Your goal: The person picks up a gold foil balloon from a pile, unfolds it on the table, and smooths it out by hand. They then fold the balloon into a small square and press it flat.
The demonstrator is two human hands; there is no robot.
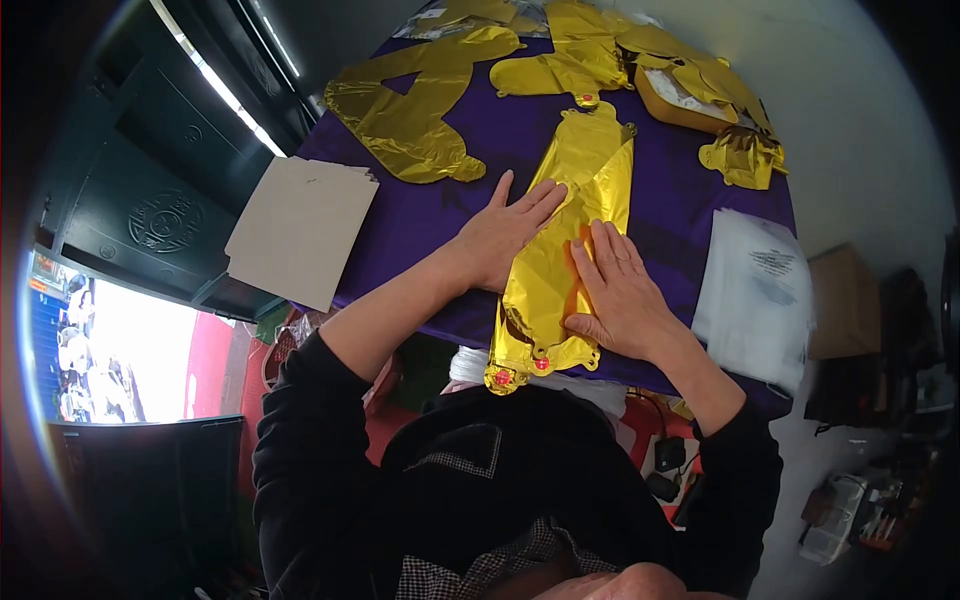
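Note:
A flat gold foil balloon [592, 150] lies folded lengthwise on the purple tablecloth [668, 190], its lower end with red round marks hanging at the table's near edge. My left hand [508, 232] lies on its left side, fingers stretched out and spread. On the right side, my right hand [622, 290] rests flat with its fingers extended along the foil. Both palms face down and grip nothing. Part of the foil beneath the hands is hidden.
More flat gold foil balloons [420, 105] lie at the far side. A stack of grey-beige card sheets [305, 225] sits at left, clear plastic bags [755, 290] at right. Foil pieces rest over a yellow container [680, 112] at far right. A cardboard box [845, 300] stands beyond the table.

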